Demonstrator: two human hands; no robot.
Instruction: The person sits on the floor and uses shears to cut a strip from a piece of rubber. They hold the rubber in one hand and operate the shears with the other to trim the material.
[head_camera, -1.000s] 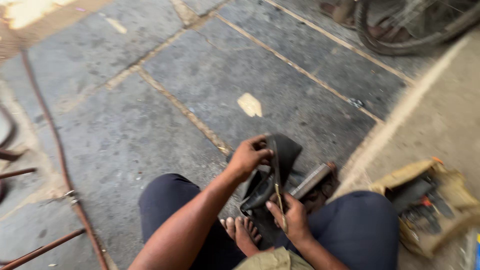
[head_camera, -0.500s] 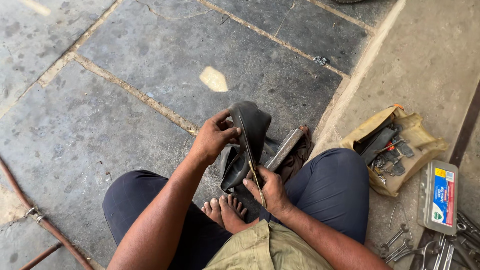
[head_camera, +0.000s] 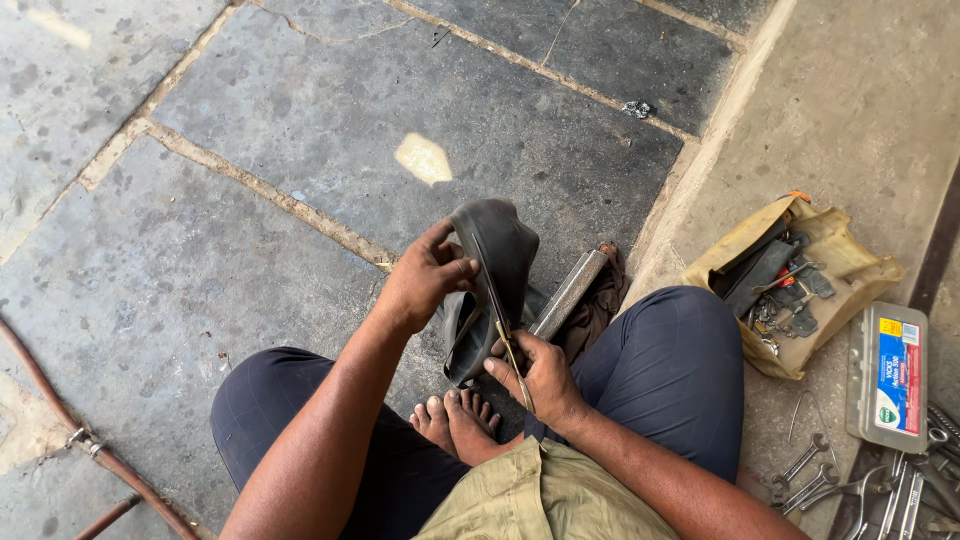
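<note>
I sit cross-legged on a stone floor, bare feet tucked under me. My left hand (head_camera: 425, 280) pinches the folded top of a black rubber inner tube (head_camera: 500, 250) and holds it upright. My right hand (head_camera: 540, 375) grips a pair of scissors (head_camera: 503, 325), whose blades point up along the tube's edge. The lower part of the tube hangs down between my knees, partly hidden by my hands.
A metal bar (head_camera: 568, 295) lies on a dark rag just right of the tube. To the right, a tan cloth bag (head_camera: 800, 280) holds tools, beside a flat metal tin (head_camera: 885, 375) and several spanners (head_camera: 880, 490). A rusty rod (head_camera: 60, 420) crosses the lower left.
The camera view has swung right and down, bringing the bag, tin and spanners into sight. My hands stay on the tube and scissors in much the same grip.
</note>
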